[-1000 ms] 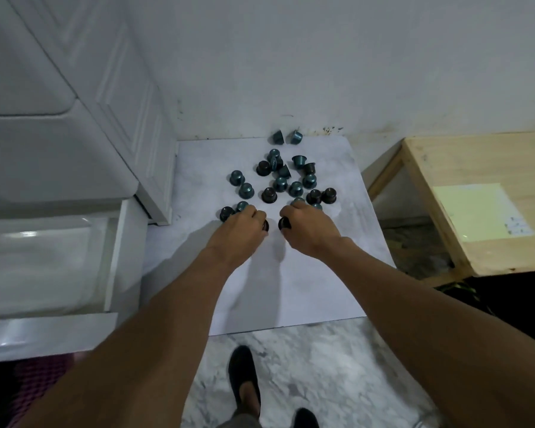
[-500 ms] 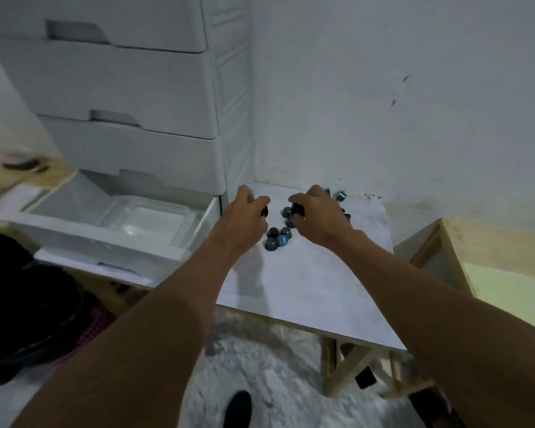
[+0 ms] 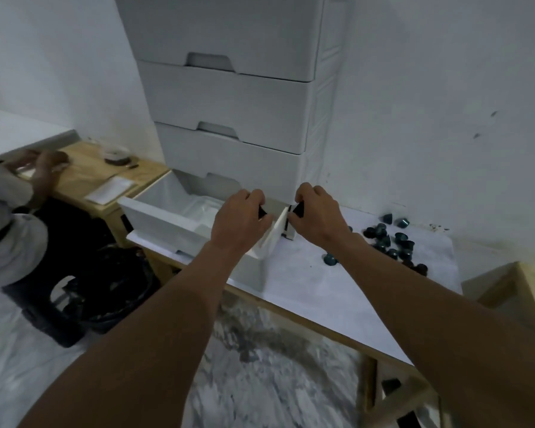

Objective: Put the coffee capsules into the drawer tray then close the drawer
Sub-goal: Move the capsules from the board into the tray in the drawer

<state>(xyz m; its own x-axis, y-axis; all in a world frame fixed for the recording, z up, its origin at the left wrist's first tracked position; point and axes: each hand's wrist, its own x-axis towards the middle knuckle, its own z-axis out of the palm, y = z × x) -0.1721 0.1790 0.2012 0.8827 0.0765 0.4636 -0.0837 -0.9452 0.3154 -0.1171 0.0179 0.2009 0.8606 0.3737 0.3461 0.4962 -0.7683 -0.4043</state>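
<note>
My left hand pinches a dark coffee capsule above the right end of the open bottom drawer. A clear tray lies inside that drawer. My right hand pinches another dark capsule just right of the drawer's corner, over the white tabletop. Several blue and dark capsules lie scattered on the tabletop to the right, near the wall.
The drawer belongs to a white drawer tower with closed drawers above. Another person sits at a wooden table on the left. A black bag lies on the floor. A wooden stool stands at the right edge.
Both hands lifted from the capsule pile, each with a capsule, and moved left to the open drawer. My view swung left and up with them.
</note>
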